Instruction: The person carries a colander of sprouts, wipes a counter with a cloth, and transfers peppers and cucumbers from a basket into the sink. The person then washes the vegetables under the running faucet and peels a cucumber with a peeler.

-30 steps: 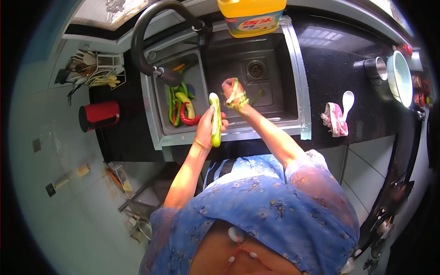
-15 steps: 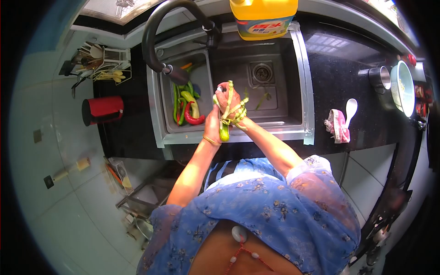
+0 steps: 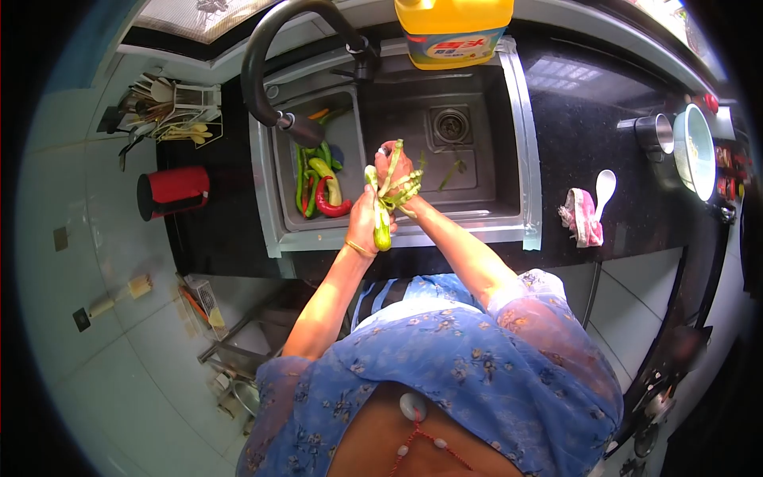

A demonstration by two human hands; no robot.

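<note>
My left hand (image 3: 363, 221) is closed around a partly peeled cucumber (image 3: 382, 237), its green end pointing towards my body and its pale end up by the fingers. My right hand (image 3: 397, 171) is held close against it over the sink, fingers curled around a small tool whose kind is hidden; only a dark and pale tip shows. Long pale-green peel strips (image 3: 409, 188) hang over the back of my right hand and wrist. In the sink's left basin lie green peppers (image 3: 301, 179), a red pepper (image 3: 329, 204) and a pale-green vegetable (image 3: 324, 169).
The black faucet (image 3: 256, 79) arches over the left basin. Behind the sink (image 3: 531, 159) stands a yellow jug (image 3: 455, 32). On the right counter are a white spoon (image 3: 606, 187), a pink cloth (image 3: 582, 219), a metal pot (image 3: 653, 133) and a bowl (image 3: 694, 153). A red-and-black container (image 3: 173, 193) stands left.
The cucumber's green end has shifted slightly towards my body, and more of its pale end shows above my left hand. The peel strips on my right hand have bunched differently.
</note>
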